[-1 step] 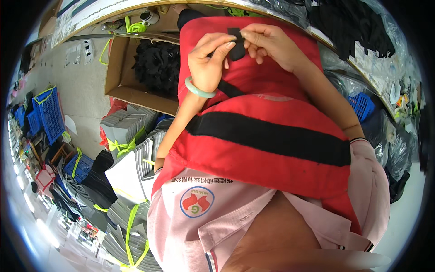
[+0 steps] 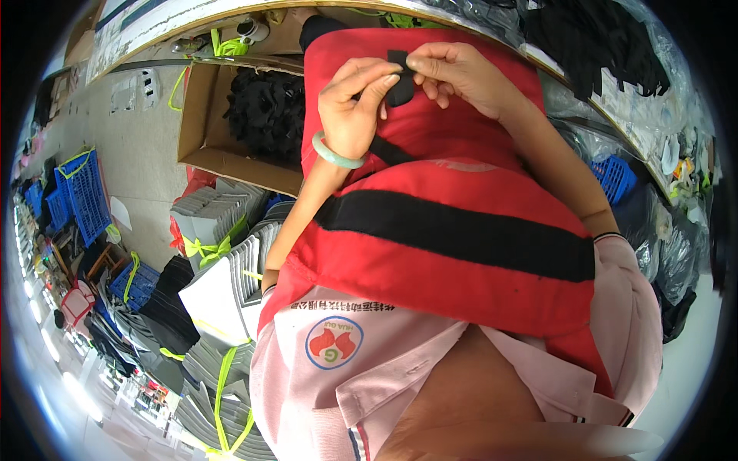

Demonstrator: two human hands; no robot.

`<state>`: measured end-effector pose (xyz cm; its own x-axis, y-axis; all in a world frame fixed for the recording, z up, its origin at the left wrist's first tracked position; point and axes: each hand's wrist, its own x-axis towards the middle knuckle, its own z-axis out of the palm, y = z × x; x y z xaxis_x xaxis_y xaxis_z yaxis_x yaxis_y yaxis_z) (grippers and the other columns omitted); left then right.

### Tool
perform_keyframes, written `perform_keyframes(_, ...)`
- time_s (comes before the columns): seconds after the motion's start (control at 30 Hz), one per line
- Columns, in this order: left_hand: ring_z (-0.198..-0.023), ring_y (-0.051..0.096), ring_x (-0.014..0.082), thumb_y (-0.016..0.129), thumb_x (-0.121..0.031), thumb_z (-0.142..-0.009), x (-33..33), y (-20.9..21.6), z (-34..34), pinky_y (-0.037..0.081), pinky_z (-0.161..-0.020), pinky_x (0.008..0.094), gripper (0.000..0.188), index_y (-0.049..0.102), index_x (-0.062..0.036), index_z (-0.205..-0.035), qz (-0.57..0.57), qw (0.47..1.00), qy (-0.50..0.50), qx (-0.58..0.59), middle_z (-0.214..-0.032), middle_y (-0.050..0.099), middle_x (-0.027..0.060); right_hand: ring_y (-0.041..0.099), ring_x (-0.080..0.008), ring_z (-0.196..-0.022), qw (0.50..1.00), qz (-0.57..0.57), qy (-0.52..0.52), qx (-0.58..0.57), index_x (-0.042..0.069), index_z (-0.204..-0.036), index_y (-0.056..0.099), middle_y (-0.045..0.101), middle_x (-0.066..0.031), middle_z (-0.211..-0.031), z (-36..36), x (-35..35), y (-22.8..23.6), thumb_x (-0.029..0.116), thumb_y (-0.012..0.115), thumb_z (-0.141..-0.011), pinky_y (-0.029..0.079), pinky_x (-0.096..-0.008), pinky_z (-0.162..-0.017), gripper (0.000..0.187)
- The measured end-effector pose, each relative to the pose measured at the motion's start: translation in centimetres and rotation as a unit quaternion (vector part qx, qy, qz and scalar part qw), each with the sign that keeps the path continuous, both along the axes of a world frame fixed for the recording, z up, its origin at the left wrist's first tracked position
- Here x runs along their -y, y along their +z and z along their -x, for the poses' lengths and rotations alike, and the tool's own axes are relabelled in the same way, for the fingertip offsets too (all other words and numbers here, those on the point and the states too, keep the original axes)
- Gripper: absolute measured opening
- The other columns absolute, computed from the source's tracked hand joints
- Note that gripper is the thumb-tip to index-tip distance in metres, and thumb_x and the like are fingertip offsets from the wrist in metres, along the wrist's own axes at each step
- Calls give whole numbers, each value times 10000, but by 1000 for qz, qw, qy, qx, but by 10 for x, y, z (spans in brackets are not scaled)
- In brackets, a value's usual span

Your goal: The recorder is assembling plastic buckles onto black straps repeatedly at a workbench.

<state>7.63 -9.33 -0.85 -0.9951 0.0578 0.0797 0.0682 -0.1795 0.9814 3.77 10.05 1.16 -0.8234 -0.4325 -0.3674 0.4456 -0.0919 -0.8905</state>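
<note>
A small, flat black piece (image 2: 400,94), like a short strip of fabric with a rounded lower end, is held upright over the red apron on my lap. My left hand (image 2: 355,107), with a pale green bangle at the wrist, pinches it from the left between thumb and forefinger. From the other side, my right hand (image 2: 453,73) grips its upper right edge with thumb and forefinger, the other fingers curled. The red apron (image 2: 461,200) has a wide black band across it. Just left of my lap, a cardboard box (image 2: 201,127) holds a heap of black pieces (image 2: 265,111).
A worktable edge (image 2: 157,34) curves across the top, with black strips (image 2: 603,50) and clear plastic at the right. Tied stacks of grey sheets (image 2: 223,215) stand at my left. Blue crates (image 2: 83,192) are farther left; a blue basket (image 2: 613,179) lies at the right.
</note>
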Motion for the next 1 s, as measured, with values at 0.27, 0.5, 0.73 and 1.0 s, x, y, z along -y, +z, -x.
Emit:
perform_keyframes(0.27, -637, 549, 66, 644, 71, -828, 0, 8, -5, 427, -480, 182, 142, 704, 11, -942, 57, 997, -28, -40, -1025, 578, 52, 583, -76, -728, 990, -56, 1, -128, 32, -958, 651, 626, -13, -820, 5, -1, -15, 197, 666, -882, 490, -203, -630, 182)
perform_keyframes(0.5, -853, 602, 179, 635, 59, -794, 23, 44, -12, 469, -777, 257, 126, 690, 22, -901, 227, 969, -78, -58, -902, 635, 79, 633, -114, -785, 995, -29, -12, -93, 23, -956, 583, 640, -59, -864, 2, 11, -25, 83, 645, -877, 521, -238, -719, 117)
perform_keyframes(0.73, -535, 519, 64, 580, -62, -917, 153, 12, -30, 400, -487, 189, 296, 594, -9, -1208, 200, 941, 183, 202, -991, 676, 69, 617, -118, -786, 917, -257, 65, -299, 51, -993, 653, 665, -62, -910, -2, -21, 20, 183, 668, -861, 488, -254, -699, 187)
perform_keyframes(1.0, -1217, 504, 356, 420, 222, -668, 153, -72, -25, 343, -1121, 429, 526, 498, 113, -1177, -367, 887, 61, 274, -1264, 533, 207, 543, -259, -1043, 540, -685, -55, -486, 129, -994, 677, 619, -32, -1054, 56, -173, 30, 33, 639, -777, 452, -356, -883, 240)
